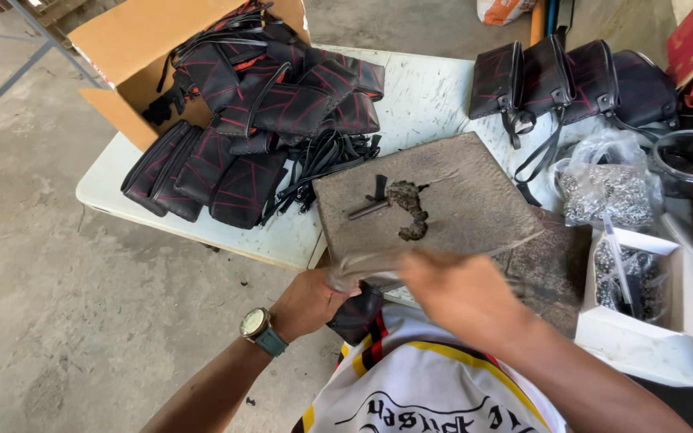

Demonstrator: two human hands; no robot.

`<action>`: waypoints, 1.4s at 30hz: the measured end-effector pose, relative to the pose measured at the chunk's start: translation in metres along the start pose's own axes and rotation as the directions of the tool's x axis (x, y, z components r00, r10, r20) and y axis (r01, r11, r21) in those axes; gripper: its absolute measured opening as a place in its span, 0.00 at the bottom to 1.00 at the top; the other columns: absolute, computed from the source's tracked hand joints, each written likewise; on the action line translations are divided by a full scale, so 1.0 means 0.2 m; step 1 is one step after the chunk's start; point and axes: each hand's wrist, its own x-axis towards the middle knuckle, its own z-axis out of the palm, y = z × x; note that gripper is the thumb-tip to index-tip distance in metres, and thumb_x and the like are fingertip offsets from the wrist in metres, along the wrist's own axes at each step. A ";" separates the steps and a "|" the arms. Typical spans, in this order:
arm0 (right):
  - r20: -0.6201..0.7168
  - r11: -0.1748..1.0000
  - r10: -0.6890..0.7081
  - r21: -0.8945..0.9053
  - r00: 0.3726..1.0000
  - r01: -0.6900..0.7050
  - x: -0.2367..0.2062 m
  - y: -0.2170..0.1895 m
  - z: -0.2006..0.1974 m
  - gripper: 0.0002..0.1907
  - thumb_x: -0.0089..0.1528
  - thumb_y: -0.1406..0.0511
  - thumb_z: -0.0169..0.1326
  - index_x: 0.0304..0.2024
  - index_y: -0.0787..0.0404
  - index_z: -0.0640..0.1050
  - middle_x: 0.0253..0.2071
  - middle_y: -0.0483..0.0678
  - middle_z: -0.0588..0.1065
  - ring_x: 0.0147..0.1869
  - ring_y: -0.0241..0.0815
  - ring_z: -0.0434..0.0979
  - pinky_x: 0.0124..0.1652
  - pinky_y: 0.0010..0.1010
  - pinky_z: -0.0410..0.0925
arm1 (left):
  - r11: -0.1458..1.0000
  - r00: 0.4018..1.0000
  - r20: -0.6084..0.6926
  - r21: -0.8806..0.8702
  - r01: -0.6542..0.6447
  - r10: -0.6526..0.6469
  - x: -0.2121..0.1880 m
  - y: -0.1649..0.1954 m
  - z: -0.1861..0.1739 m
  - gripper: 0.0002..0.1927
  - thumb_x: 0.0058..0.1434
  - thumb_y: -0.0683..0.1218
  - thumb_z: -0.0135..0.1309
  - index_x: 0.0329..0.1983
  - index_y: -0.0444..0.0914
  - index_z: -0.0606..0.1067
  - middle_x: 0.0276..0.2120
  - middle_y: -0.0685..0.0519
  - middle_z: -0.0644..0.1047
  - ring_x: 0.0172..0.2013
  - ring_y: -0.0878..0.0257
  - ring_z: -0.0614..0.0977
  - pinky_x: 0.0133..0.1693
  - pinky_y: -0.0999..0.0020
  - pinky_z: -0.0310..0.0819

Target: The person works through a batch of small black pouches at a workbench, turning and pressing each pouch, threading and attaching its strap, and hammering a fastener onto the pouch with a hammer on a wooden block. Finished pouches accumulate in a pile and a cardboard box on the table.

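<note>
Left hand pinches a black pouch at the stone slab front edge w/ right hand blurred (fingers unclear), so prob best gripping firm.

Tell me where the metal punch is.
In the head view, the punch lies mid-frame on the grey slab, just left of the dark scrap pile, beyond both hands.

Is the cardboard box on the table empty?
No, the cardboard box lies tipped on its side on the white table, with black pouches with red stitching spilling out of it.
</note>
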 end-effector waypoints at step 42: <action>0.069 0.923 -0.296 0.277 0.953 0.267 -0.10 -0.27 0.57 0.17 0.58 0.64 0.54 0.50 0.56 0.74 0.32 0.43 0.69 0.31 0.42 0.76 0.32 0.35 0.71 | 0.909 0.920 -0.111 -0.234 0.344 -0.377 0.06 -0.05 0.06 0.14 0.63 0.51 0.58 0.32 0.35 0.73 0.25 0.50 0.82 0.27 0.60 0.85 0.30 0.65 0.77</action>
